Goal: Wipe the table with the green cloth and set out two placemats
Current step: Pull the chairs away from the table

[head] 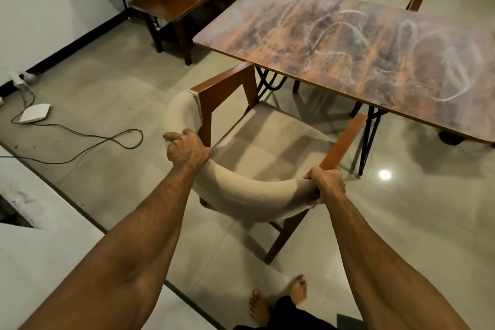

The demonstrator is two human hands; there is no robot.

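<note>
Table (pixel 348 43), partly cropped, seems smeared; left hand (pixel 187 150) and right hand (pixel 327 182) grip chair (pixel 254 197).

- Desk (pixel 334 43): rectangular top with a brown-orange wood-grain finish and a thin pale edge, seen at an angle from the upper middle to the right edge of view.
- Marks (pixel 407 26): whitish, chalky loops and scribbles over most of the top, with the largest loop near the right end.
- Legs (pixel 365 142): thin black metal, standing on the tiled floor (pixel 107 83).
</note>
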